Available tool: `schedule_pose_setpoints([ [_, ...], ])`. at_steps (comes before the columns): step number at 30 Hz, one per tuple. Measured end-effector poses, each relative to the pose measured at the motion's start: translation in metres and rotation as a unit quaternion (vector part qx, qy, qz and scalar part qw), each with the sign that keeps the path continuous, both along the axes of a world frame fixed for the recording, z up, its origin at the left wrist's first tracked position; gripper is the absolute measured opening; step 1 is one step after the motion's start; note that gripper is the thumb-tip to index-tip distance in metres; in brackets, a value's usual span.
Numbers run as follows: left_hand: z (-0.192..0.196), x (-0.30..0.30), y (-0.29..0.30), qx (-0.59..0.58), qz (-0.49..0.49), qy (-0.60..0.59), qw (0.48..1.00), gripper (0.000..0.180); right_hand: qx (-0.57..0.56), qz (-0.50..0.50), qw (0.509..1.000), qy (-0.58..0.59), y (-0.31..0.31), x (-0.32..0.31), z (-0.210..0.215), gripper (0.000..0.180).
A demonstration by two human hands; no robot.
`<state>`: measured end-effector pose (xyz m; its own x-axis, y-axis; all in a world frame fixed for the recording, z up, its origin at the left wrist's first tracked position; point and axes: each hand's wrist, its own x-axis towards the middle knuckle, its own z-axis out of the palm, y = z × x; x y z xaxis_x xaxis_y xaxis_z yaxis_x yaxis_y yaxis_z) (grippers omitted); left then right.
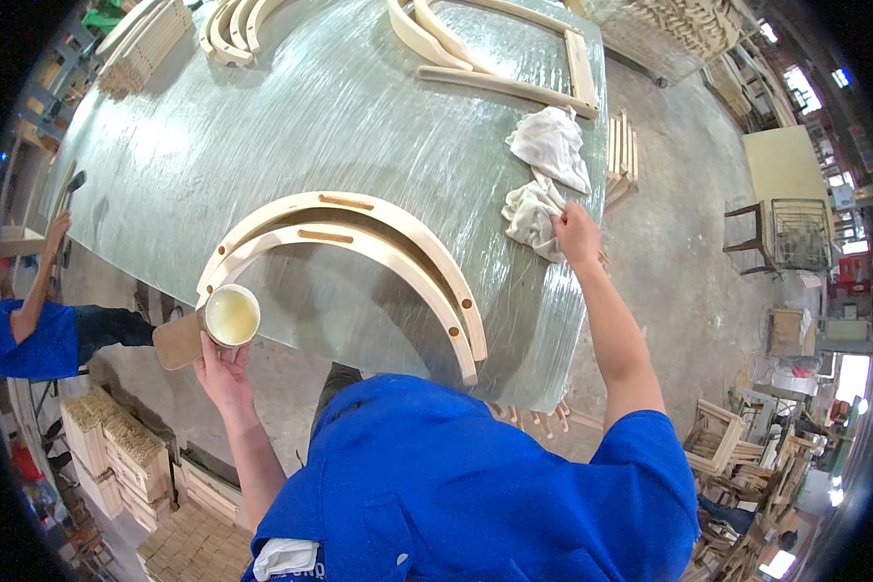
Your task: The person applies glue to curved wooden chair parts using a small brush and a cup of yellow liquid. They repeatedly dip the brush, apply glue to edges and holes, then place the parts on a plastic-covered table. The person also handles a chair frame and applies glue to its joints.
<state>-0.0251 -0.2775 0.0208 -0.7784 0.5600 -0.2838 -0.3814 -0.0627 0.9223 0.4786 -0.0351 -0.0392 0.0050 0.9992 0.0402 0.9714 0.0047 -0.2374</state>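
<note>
My left hand (225, 372) is wrapped round the lower side of a white cup (232, 316) with pale yellow liquid in it. The cup is at the table's near edge, close to the left ends of two curved wooden pieces (398, 254). Each arc has a slot-like brown mark near its top and round dark spots towards its ends. A flat brown piece (177, 343) shows beside the cup; whether I hold it too is unclear. At the table's right side my right hand (577, 236) is closed on a crumpled white cloth (533, 215). Another white cloth (551, 145) lies just beyond it.
The shiny grey-green table (359, 145) carries a partly assembled wooden frame (514, 87), several curved pieces (231, 34) and a wood stack (150, 44) at the far side. Another person in blue (39, 335) stands at the left. Wood stacks (116, 446) sit on the floor.
</note>
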Motion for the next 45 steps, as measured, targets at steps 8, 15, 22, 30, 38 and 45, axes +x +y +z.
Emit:
schedule_pose_setpoints([
  [8,0.016,0.007,0.005,0.002,0.008,0.009,1.000,0.030,0.087,-0.044,0.995,0.015,0.084,0.002,0.011,0.039],
  [15,0.037,0.004,0.003,0.010,-0.007,0.018,1.000,0.032,0.168,0.005,0.986,0.002,0.104,-0.003,0.017,0.028],
  [22,0.011,-0.014,-0.008,0.029,0.021,-0.020,0.999,0.028,-0.107,0.167,0.878,0.435,0.030,-0.130,0.081,0.022],
  [30,0.009,-0.004,-0.016,0.049,0.042,-0.036,0.997,0.026,0.041,0.509,0.852,0.114,-0.031,-0.248,0.057,0.017],
  [38,-0.008,-0.011,-0.047,0.052,0.074,-0.066,0.994,0.027,0.146,0.538,0.826,0.087,-0.014,-0.332,0.061,0.010],
  [45,-0.020,-0.019,-0.062,0.040,0.081,-0.052,0.995,0.031,0.076,0.558,0.822,-0.085,-0.019,-0.352,0.061,0.011],
])
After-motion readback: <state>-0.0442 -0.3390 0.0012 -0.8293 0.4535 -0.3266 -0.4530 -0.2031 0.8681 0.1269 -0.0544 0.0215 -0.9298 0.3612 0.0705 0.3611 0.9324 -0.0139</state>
